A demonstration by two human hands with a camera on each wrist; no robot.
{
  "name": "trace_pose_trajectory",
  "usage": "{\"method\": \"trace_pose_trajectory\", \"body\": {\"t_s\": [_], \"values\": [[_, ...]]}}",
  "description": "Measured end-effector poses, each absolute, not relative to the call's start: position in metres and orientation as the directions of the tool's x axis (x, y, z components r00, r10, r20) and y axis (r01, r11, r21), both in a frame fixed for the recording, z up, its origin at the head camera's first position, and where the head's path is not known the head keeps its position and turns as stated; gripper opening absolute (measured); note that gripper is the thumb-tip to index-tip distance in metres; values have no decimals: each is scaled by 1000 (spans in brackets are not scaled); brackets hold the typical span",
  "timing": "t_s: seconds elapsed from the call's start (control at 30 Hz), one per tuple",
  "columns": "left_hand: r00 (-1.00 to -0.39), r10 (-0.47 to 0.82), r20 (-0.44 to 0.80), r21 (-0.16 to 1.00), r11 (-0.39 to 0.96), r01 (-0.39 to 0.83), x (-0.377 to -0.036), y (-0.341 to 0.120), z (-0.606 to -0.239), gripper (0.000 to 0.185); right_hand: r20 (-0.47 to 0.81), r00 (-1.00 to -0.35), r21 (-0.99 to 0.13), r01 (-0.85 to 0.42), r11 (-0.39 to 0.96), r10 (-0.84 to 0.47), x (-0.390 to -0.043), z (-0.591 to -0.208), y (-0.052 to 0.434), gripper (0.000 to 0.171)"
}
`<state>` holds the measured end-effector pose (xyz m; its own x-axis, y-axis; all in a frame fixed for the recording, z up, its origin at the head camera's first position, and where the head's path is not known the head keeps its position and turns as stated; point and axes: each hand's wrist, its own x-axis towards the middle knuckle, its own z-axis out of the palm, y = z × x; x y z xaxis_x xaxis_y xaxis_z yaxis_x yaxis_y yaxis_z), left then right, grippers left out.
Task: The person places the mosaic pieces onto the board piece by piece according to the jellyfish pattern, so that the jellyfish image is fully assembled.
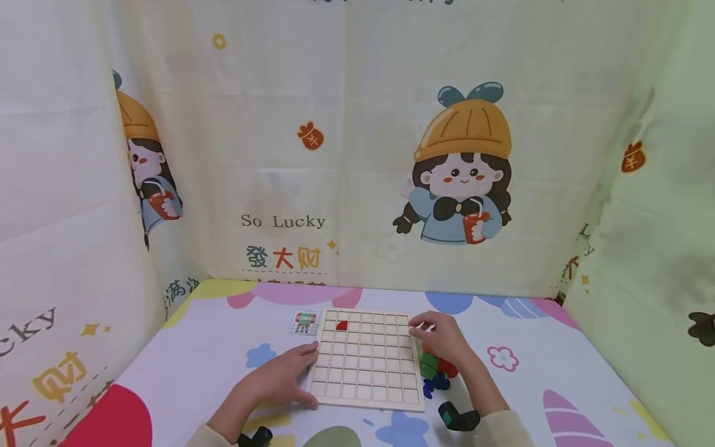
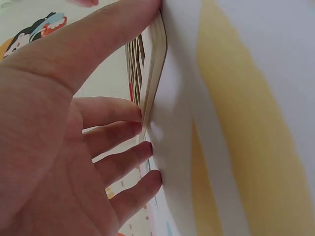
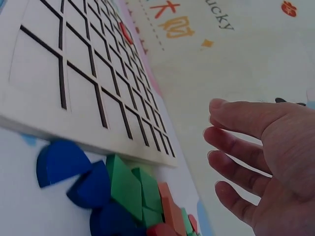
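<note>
A pale wooden grid board (image 1: 365,358) lies flat on the table, with one red quarter-circle piece (image 1: 342,326) in a cell near its upper left. My left hand (image 1: 279,375) rests along the board's left edge. Its thumb is near the lower corner and its fingertips (image 2: 133,113) are at the side, spread and slightly bent. My right hand (image 1: 442,338) hovers by the board's upper right edge. In the right wrist view, its thumb and fingers (image 3: 241,117) are loosely bent and apart, with nothing between them.
Beside the board's right edge lies a pile of blocks: blue pieces (image 3: 61,160), green ones (image 3: 123,187), and red and orange ones (image 3: 170,211). A small picture card (image 1: 305,322) sits off the upper left corner. Printed cloth walls (image 1: 368,186) enclose the table (image 1: 536,347).
</note>
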<state>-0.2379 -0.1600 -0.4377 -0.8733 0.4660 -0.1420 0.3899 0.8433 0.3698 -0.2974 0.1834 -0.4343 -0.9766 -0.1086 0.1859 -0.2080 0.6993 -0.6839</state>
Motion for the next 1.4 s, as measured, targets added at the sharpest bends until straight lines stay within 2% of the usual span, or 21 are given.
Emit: {"method": "trace_pose_trajectory", "body": {"t_s": [0.53,0.8,1.03,1.27,1.4], "values": [[-871,475,-125,397,828,395,-238,-162,-435,95,146,-988,-703,-133,699,-41,-288,-439,210,19],[-871,476,-121,401,826,396,-238,-164,-435,96,83,-994,-702,-106,704,-67,-286,-443,210,14],[-873,471,-124,404,828,389,-238,-165,-436,96,16,-983,-651,-148,745,-181,-281,-440,211,10],[-871,475,-130,405,827,390,-239,-165,-436,96,-34,-989,-625,-94,775,-147,-280,-441,211,14],[-869,477,-129,399,828,395,-239,-166,-436,97,-53,-984,-619,-100,779,-169,-279,-442,210,14]]}}
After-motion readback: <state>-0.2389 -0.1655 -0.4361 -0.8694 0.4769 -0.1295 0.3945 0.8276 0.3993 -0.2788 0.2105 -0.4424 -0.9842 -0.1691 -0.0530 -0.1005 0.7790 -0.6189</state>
